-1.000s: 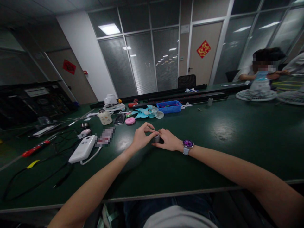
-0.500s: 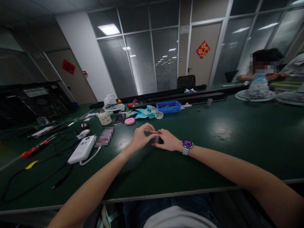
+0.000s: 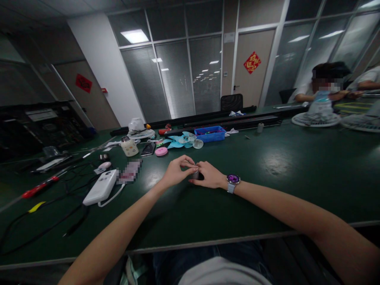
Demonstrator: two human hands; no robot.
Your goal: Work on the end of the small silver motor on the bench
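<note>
A small grey cylinder (image 3: 195, 174) stands upright on the dark green table (image 3: 178, 217), mostly covered by fingers. My right hand (image 3: 210, 175) is curled round its right side, thumb low in front. Over its top, the thumb and fingertips of my left hand (image 3: 178, 171) are pinched together. What lies between those left fingertips, the cylinder's top edge or a small part, is too small to make out. A watch (image 3: 233, 179) is on my right wrist.
Beyond my hands lie a pink round case (image 3: 161, 151), blue fan blades (image 3: 181, 140) and a blue bin (image 3: 209, 133). To the left are a white power bank (image 3: 101, 187), cables and a red-handled screwdriver (image 3: 40, 187). A co-worker sits behind a fan base (image 3: 316, 118).
Both hands keep nearly the same hold at the cylinder. The whole view has shifted slightly, so background things appear a little further left.
</note>
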